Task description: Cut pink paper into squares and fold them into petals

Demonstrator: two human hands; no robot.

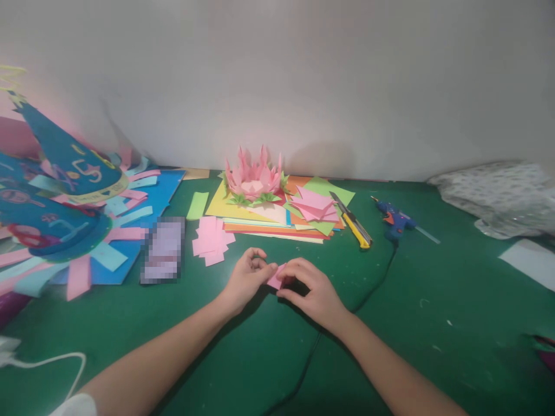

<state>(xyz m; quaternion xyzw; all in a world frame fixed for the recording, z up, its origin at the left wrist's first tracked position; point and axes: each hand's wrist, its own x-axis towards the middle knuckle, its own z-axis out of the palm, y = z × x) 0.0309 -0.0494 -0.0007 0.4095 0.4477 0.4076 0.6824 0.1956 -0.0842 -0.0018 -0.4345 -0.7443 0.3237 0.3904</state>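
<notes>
Paper piece [276, 281], small and pink, is being pinched directly between the left hand [245, 281] and the right hand [315, 290], which are being held close together, fingers on it from both sides; neither hand is lying clearly nearer, and its long axis is being hidden by the fingers. Just beyond the left hand, one cluster of pink slips [208, 240] is lying, overlapped too much to be counted. Farther out on the green desk [411, 300], one pink flower [252, 180] and one pile of pink pieces [315, 203] are being carried by one stack of coloured sheets [281, 229]. One yellow knife [356, 229] is lying at the stack's right, one blue glue gun [396, 221] farther right, and two blue cones [78, 164] are being seen at far left.
</notes>
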